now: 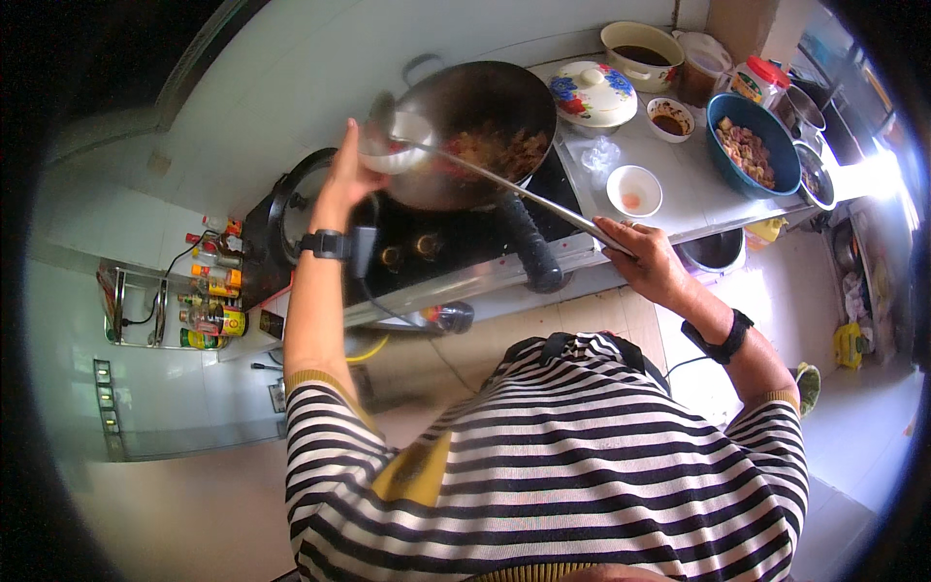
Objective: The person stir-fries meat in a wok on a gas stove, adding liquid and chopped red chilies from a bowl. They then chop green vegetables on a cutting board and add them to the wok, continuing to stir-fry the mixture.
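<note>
My left hand (354, 171) grips a white bowl (411, 150) over the left side of a dark wok (451, 94). In my right hand (644, 258) is the long metal handle of a ladle (509, 187). The ladle's head (383, 110) meets the bowl near its far rim; steam blurs whether it lies inside. Browned food with red bits (502, 156) covers the right part of the wok's bottom. The wok's black handle (534, 251) points toward me, between my two arms.
Right of the wok stand a floral lidded pot (593, 94), a small white bowl (634, 191), a sauce bowl (670, 120) and a blue basin of raw meat pieces (749, 149). A lidded pan (300, 211) is at left, near several bottles (214, 320).
</note>
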Demonstrator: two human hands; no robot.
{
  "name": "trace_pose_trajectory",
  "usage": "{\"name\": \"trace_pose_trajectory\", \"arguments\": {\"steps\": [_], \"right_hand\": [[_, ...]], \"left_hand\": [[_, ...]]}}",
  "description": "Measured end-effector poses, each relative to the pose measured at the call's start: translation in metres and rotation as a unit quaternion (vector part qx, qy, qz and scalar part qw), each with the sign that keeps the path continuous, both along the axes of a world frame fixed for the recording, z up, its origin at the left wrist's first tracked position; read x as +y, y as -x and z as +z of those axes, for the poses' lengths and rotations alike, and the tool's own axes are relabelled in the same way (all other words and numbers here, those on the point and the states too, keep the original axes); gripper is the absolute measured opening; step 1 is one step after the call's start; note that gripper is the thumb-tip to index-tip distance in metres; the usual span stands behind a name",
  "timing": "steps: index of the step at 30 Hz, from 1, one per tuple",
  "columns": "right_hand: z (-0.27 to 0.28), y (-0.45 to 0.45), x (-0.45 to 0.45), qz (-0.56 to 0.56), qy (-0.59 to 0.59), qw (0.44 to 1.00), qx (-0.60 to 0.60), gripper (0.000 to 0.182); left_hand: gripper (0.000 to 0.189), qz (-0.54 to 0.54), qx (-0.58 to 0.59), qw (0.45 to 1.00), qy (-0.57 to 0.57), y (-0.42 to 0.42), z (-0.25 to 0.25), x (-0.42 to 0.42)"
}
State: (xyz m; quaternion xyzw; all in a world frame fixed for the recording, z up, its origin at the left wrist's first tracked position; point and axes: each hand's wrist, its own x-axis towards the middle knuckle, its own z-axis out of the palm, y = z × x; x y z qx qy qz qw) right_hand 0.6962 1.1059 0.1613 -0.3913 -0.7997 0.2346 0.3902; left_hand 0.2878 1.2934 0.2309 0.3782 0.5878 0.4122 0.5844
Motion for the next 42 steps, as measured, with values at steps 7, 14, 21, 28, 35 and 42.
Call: {"name": "trace_pose_trajectory", "arguments": {"steps": [7,14,21,28,35,42], "right_hand": [[0.016,-0.019,0.008,-0.096,-0.141,0.951,-0.258,0.052],[0.016,-0.018,-0.007,-0.115,-0.090,0.989,-0.040,0.040],[0.017,-0.018,-0.007,-0.143,-0.003,0.988,0.050,0.034],[0.024,-0.022,-0.007,-0.131,0.069,0.987,0.067,0.027],[0.062,-0.049,0.002,-0.105,0.241,0.958,0.112,0.031],[0.101,-0.062,0.035,0.031,0.465,0.867,0.177,0.034]], "left_hand": [[0.064,0.029,0.048,0.998,0.009,-0.007,-0.004,-0.002],[0.053,0.079,0.191,0.968,-0.146,-0.004,-0.019,0.001],[0.044,0.119,0.417,0.881,-0.189,0.004,-0.019,0.033],[0.032,0.111,0.744,0.606,-0.259,-0.025,0.007,0.029],[0.041,0.231,0.317,0.895,-0.214,0.068,0.015,-0.022],[0.037,0.064,-0.010,0.994,0.085,0.038,-0.091,-0.211]]}}
